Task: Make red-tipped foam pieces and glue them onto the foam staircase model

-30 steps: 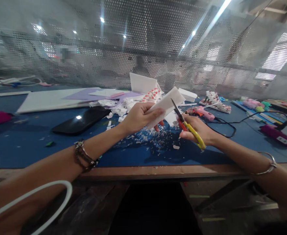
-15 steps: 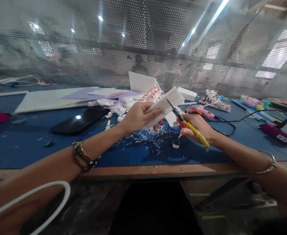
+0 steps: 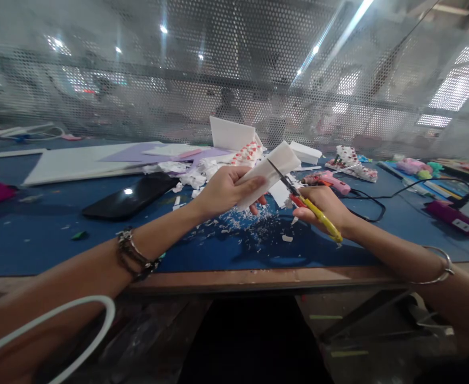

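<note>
The left hand (image 3: 228,192) has its grip closed on a flat white piece (image 3: 280,158), with the thumb over the near face and the fingers behind, and this piece is held tilted in the air above the worktop (image 3: 38,234). The right hand (image 3: 324,205) keeps its grip around the scissors (image 3: 318,214), which have yellow and red handles. What has changed in the last second is small but clear: the tip of the dark blade was near the free end of the white piece, and now it lies further across it, closer to the left thumb. The left hand stays almost in the same place, so it is mainly the right hand which has moved. In my judgement, this means that the piece serves as a steady support and the scissors are set deeper for cutting work. Only one blade is seen well; I cannot tell how wide the blades are apart, or whether the other one is behind the piece. Below the hands, many small white scraps (image 3: 254,226) are spread, and they look unchanged. The black flat object (image 3: 130,198) to the left and the pink glue gun (image 3: 339,184), just beyond the right hand, also remain lying where they were.
</note>
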### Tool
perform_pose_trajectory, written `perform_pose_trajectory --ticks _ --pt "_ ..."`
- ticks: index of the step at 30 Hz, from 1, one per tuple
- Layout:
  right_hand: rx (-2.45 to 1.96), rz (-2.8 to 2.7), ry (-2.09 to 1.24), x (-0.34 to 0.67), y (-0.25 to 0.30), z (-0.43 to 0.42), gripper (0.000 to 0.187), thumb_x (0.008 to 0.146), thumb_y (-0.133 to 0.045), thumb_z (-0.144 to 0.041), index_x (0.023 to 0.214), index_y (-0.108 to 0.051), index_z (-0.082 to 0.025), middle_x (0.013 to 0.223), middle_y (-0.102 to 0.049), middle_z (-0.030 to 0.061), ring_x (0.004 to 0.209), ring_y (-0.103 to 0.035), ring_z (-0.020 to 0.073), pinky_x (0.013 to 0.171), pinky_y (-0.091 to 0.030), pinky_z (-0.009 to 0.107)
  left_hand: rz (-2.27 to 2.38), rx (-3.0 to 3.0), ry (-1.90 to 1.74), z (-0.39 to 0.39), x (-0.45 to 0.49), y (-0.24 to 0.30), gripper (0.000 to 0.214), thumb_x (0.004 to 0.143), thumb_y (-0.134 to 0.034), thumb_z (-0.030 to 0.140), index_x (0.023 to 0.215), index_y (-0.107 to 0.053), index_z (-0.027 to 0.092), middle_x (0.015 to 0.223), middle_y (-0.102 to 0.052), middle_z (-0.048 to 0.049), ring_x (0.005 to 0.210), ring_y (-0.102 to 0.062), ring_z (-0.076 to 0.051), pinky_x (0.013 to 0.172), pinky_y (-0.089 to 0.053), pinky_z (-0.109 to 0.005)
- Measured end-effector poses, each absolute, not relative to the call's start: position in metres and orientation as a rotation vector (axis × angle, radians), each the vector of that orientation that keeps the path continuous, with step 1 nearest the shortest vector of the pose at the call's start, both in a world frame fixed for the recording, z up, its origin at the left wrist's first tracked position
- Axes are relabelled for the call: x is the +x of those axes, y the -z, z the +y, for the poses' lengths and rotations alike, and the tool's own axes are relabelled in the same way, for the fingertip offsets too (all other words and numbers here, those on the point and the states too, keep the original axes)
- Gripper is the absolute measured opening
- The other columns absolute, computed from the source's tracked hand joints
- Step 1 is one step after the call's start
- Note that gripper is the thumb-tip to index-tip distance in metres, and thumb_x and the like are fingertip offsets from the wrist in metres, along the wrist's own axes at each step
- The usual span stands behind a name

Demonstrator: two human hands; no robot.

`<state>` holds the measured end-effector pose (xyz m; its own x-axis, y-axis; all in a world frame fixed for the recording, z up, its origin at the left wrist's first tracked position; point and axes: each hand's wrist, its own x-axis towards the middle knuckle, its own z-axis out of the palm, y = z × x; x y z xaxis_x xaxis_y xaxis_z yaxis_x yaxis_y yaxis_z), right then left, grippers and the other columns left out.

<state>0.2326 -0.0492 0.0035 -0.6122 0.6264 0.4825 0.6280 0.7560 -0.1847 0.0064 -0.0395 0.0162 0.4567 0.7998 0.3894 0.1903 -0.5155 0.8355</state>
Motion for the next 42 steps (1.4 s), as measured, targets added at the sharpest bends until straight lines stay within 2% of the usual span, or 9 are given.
perform_pose_trajectory --ticks 13,19,25,30,42 --pt "-0.992 -2.314 -0.039 0.2323 -0.004 -0.0532 0.058 0.077 -0.033 -0.069 0.051 -0.035 -0.017 0.047 -0.028 -0.0042 0.046 -0.023 0.0056 0.048 -0.017 0.023 0.847 1.927 -1.033 -0.0403 0.0072 -0.0181 0.026 0.079 -0.056 0.038 0.079 -0.055 0.013 0.064 -0.067 -0.0031 0.042 -0.06 -0.01 0.041 -0.048 -0.016" --pt "-0.997 -2.276 -0.14 0.232 -0.0054 -0.055 0.058 0.079 -0.034 -0.066 0.049 -0.037 -0.016 0.045 -0.035 -0.0027 0.045 -0.027 0.0056 0.046 -0.02 0.022 0.835 1.87 -1.052 -0.0377 0.0068 -0.0162 0.032 0.08 -0.053 0.044 0.081 -0.055 0.012 0.064 -0.068 -0.0045 0.043 -0.061 -0.011 0.042 -0.048 -0.016" --pt "-0.993 -2.314 -0.114 0.2335 -0.0047 -0.0534 0.058 0.08 -0.03 -0.066 0.052 -0.039 -0.016 0.046 -0.039 -0.0016 0.046 -0.033 0.007 0.049 -0.023 0.023 0.831 1.942 -1.043 -0.0366 0.0049 -0.0169 0.033 0.084 -0.048 0.044 0.077 -0.057 0.013 0.06 -0.067 -0.0035 0.041 -0.059 -0.008 0.038 -0.041 -0.013" --pt "-0.99 -2.387 -0.144 0.2333 -0.0046 -0.0518 0.06 0.081 -0.023 -0.068 0.058 -0.043 -0.016 0.052 -0.044 -0.0003 0.049 -0.037 0.0079 0.052 -0.025 0.023 0.825 1.951 -0.997 -0.0366 0.005 -0.0156 0.031 0.082 -0.052 0.043 0.074 -0.057 0.013 0.06 -0.067 -0.0033 0.041 -0.06 -0.01 0.04 -0.044 -0.015" --pt "-0.974 -2.315 -0.069 0.232 -0.0046 -0.0533 0.052 0.081 -0.033 -0.061 0.054 -0.034 -0.017 0.051 -0.031 -0.0036 0.05 -0.026 0.0069 0.051 -0.019 0.023 0.793 1.908 -0.925 -0.0414 0.0095 -0.0149 0.026 0.081 -0.054 0.039 0.077 -0.057 0.013 0.057 -0.065 -0.0012 0.041 -0.06 -0.011 0.041 -0.047 -0.016"
